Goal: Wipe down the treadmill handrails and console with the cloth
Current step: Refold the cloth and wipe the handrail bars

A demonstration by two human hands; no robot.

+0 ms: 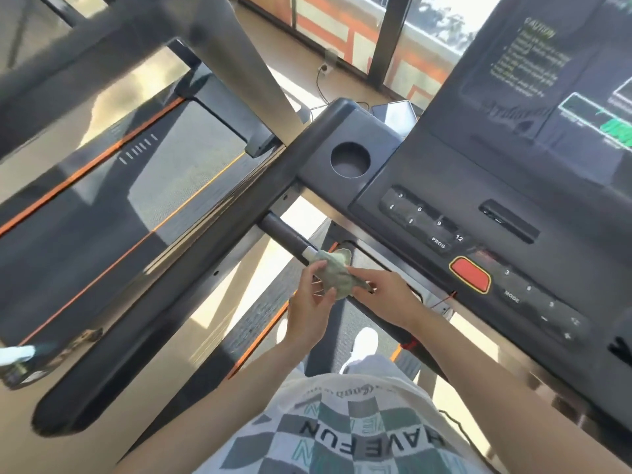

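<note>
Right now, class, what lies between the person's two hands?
The crumpled green cloth, pinched by the left hand and right hand, as the head view shows.

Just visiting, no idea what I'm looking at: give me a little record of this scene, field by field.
cloth: crumpled, greenish, at the silver end of the short grip bar
left hand: pinches the cloth
right hand: pinches the cloth
console: black, right of the hands, untouched
screen: lit
red button: untouched
cup holder: nothing in it

Gym: treadmills (478,186) by windows (345,32)
</note>
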